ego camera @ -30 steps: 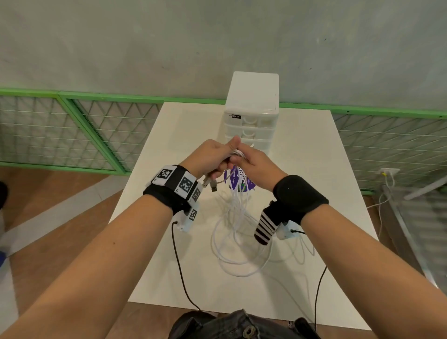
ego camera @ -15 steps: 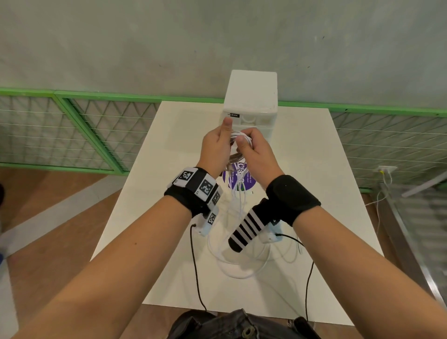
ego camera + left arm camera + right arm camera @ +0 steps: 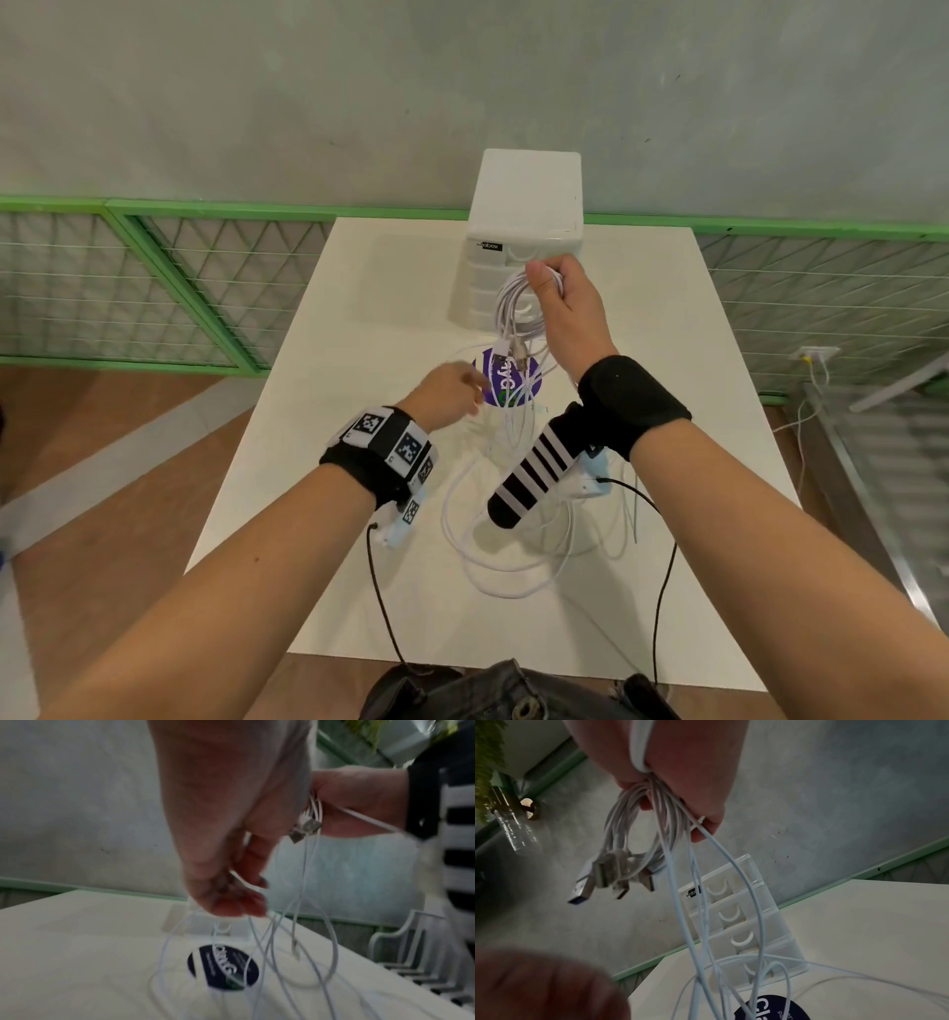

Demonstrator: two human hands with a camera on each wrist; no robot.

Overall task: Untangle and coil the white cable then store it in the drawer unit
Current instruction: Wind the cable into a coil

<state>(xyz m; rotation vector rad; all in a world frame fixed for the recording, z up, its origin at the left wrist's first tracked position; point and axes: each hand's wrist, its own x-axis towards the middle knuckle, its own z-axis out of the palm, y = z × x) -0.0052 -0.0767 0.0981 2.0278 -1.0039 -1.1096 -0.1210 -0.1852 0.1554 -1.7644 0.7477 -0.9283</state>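
My right hand (image 3: 552,288) grips a coiled bundle of the white cable (image 3: 516,303), held up in front of the white drawer unit (image 3: 529,205). All the unit's drawers look closed. Several USB plugs (image 3: 595,878) dangle from the bundle. Loose strands hang down from it to slack loops (image 3: 503,580) lying on the table (image 3: 390,288). My left hand (image 3: 452,390) is lower, beside the purple sticker (image 3: 529,377). In the blurred left wrist view, its curled fingers (image 3: 231,892) pinch one hanging strand.
The drawer unit stands at the table's far edge against a grey wall. Green mesh fencing (image 3: 169,288) runs on both sides behind the table. Black camera wires (image 3: 380,591) trail from both wrists toward the near table edge. A wall socket (image 3: 816,354) is at right.
Both hands were together on the bundle and rose toward the drawer unit. Now my left hand has let go of it and dropped to the hanging strands; my right hand keeps the bundle raised.
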